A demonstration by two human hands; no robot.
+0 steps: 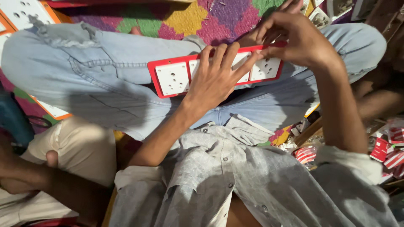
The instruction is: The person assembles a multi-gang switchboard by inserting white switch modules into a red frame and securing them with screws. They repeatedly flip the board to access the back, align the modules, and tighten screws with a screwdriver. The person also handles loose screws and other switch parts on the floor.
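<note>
A long red-framed socket board (172,77) with several white socket plates lies across my lap on my light blue jeans (84,63). My left hand (216,75) rests flat on its middle, fingers spread over the white plates, holding it down. My right hand (294,40) is at the board's right end, fingertips pinched at the top edge of the red frame next to the last white plate. Whether something small sits between those fingers is hidden.
Another person in beige trousers (75,151) sits at the lower left, an arm (25,172) across the knee. An orange-edged white socket panel (25,12) lies top left. Small red and white packets (389,147) are piled at the right. A colourful mat (189,17) covers the floor.
</note>
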